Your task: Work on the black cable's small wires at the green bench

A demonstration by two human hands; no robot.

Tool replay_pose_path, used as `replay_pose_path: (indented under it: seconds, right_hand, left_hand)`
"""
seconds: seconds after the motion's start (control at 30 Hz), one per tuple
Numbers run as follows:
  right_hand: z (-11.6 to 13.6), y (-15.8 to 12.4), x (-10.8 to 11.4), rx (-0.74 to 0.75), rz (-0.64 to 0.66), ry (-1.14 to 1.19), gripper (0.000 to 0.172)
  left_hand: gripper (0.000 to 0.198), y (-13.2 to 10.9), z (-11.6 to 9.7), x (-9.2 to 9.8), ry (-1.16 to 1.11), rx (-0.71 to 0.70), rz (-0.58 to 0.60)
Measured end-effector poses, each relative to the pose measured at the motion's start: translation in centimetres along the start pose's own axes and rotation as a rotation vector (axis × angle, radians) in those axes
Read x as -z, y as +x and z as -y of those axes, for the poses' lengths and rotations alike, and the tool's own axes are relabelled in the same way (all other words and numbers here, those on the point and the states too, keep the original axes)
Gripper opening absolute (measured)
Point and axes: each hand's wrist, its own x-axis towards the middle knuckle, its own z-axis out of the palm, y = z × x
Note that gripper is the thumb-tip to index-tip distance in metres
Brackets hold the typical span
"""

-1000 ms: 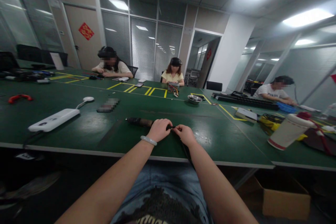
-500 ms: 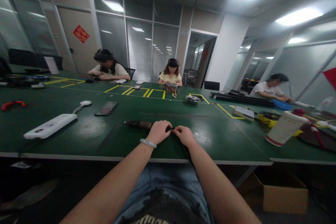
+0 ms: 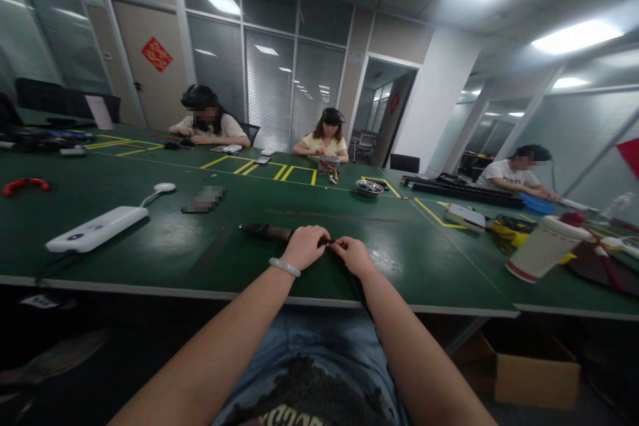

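A dark, slim electric screwdriver (image 3: pixel 269 232) lies across the green table in front of me, its narrow metal tip toward the left. My left hand (image 3: pixel 308 246) is wrapped over the tool's rear part, with a pale bangle on the wrist. At that same end, my right hand (image 3: pixel 352 255) pinches the black cord (image 3: pixel 360 289) where it meets the tool. The cord runs down beside my right forearm to the table edge. My fingers partly cover the joint between cord and tool, so its details are hidden.
Left on the table (image 3: pixel 239 269) are a white power strip (image 3: pixel 97 229), a phone (image 3: pixel 204 200) and a red curved object (image 3: pixel 26 186). A metal bowl (image 3: pixel 369 188) stands ahead. To the right is a cream tumbler (image 3: pixel 544 249). Several people sit across the table.
The view has shifted slightly. A little more of the tool's black rear end shows between my hands, which otherwise keep their places.
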Motion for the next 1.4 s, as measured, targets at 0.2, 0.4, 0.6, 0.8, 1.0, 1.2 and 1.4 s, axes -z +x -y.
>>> replay_pose_path:
  seconds: [0.2,0.4,0.6,0.8,1.0,1.2,1.4]
  right_hand:
    - [0.19,-0.18,0.20,0.015,0.017,0.011,0.027]
    - [0.25,-0.16,0.17,-0.009,0.028,0.018,0.027]
    - [-0.08,-0.11,-0.01,-0.001,0.018,0.016,0.028]
    - [-0.25,0.05,-0.04,0.008,0.024,0.016,0.030]
    - [-0.20,0.01,0.04,0.005,0.024,0.005,0.029]
    - [-0.35,0.04,-0.01,0.014,0.022,0.012,0.027]
    - [-0.14,-0.01,0.14,0.018,0.032,0.010,0.028]
  left_hand:
    - [0.013,-0.03,0.21,-0.21,0.015,-0.049,-0.011]
    - [0.017,-0.04,-0.08,0.04,0.021,-0.014,-0.026]
    - [0.012,0.04,0.03,-0.05,0.020,-0.024,0.004]
    - [0.017,0.01,-0.15,0.02,0.015,-0.020,-0.005]
    - [0.012,0.07,-0.10,-0.11,0.023,0.005,-0.014]
    - [0.013,0.12,0.12,-0.26,0.021,-0.023,0.009]
    - [0.016,0.18,-0.02,-0.19,0.017,-0.012,-0.003]
